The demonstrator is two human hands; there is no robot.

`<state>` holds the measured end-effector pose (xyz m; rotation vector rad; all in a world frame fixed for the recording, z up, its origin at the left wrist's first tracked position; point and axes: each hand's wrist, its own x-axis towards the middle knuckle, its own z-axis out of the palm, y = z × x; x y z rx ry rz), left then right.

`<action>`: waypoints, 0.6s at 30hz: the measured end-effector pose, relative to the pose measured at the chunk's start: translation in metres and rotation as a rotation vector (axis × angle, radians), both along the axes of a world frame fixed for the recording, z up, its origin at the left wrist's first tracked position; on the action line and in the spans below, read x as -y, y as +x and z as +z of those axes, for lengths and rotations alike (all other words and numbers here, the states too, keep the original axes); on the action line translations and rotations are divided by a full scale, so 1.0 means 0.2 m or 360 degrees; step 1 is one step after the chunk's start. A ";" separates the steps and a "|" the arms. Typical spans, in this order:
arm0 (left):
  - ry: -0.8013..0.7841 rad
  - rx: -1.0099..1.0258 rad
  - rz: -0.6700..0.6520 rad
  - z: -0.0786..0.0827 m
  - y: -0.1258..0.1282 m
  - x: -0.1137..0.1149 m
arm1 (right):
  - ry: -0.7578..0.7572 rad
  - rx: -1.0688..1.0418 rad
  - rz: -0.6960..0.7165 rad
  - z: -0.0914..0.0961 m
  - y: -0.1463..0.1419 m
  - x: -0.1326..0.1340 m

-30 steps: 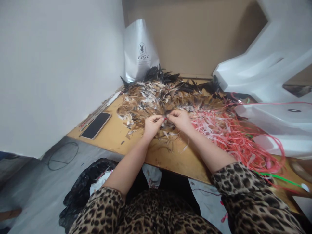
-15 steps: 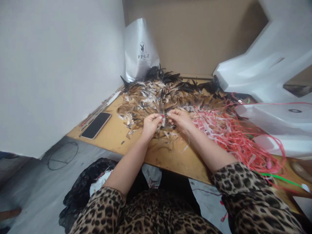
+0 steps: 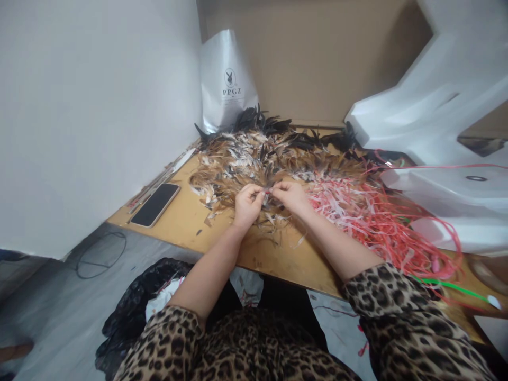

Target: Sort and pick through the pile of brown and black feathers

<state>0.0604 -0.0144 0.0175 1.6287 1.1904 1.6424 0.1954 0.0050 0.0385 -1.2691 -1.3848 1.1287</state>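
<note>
My left hand and my right hand meet at the near edge of a wide heap of brown, white and black feathers on a wooden table. Both hands are closed in a pinch, fingertips almost touching. Between them they grip a small bunch of feathers with something red at the pinch point; I cannot make out what it is. A tangle of red and pink strips lies just right of my right hand.
A black phone lies on the table's left corner by the white wall. A silver bag stands behind the feathers. White moulded foam pieces crowd the right side. A black bag sits on the floor under the table edge.
Both hands stay pinched together at the same spot; they dipped slightly toward the feathers and came back up. The view shifted a little.
</note>
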 end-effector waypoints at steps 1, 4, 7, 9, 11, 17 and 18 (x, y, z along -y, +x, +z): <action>-0.0079 0.0089 -0.0025 0.00 0.00 0.00 | 0.0000 -0.0006 0.0010 0.00 0.00 0.00; -0.0457 0.0468 -0.0157 -0.01 0.01 -0.02 | 0.0004 -0.0135 0.0084 -0.03 0.00 -0.01; -0.0754 0.0755 -0.0356 -0.02 0.00 -0.04 | -0.0012 -0.0295 0.0136 -0.05 0.00 0.00; -0.0815 0.0827 -0.0436 -0.01 0.00 -0.04 | -0.0023 -0.0340 0.0131 -0.05 0.00 0.00; -0.0804 0.0813 -0.0445 -0.01 0.00 -0.04 | -0.0025 -0.0368 0.0117 -0.05 0.00 0.00; -0.0741 0.0661 -0.0391 0.00 0.01 -0.03 | -0.0034 -0.0428 0.0103 -0.04 0.01 0.00; -0.0736 0.0636 -0.0388 0.00 0.01 -0.03 | -0.0037 -0.0420 0.0118 -0.04 0.01 0.00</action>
